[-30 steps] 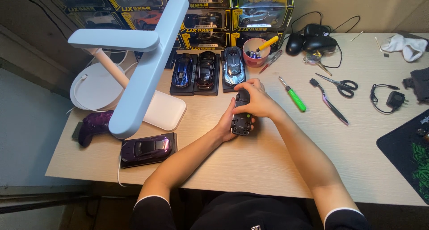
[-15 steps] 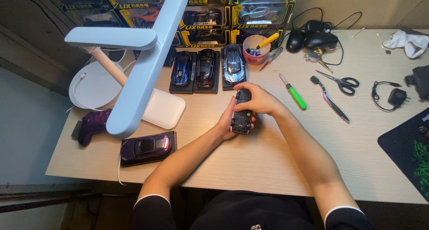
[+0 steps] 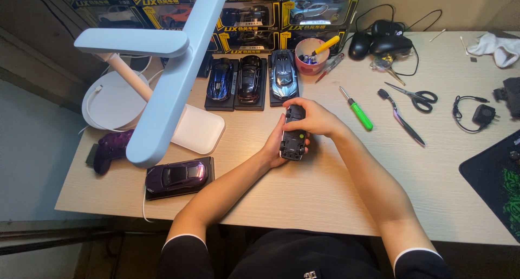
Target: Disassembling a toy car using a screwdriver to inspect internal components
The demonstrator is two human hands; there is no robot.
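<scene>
A small black model car [image 3: 293, 134] lies upside down between both hands, its underside facing up, above the middle of a light wooden desk [image 3: 325, 192]. My left hand [image 3: 276, 144] cups its left side and near end. My right hand [image 3: 315, 118] grips the far end from the right. A green-handled screwdriver [image 3: 357, 110] lies on the desk just right of my right hand.
Three model cars on black bases [image 3: 250, 79] stand in a row behind the hands, a purple one [image 3: 176, 176] at the near left. A large white desk lamp [image 3: 162, 78] overhangs the left side. Pink cup [image 3: 310, 56], scissors [image 3: 413, 95], tweezers [image 3: 402, 118], mice [image 3: 380, 39], boxes behind.
None in the hands or the car; the view has only shifted slightly.
</scene>
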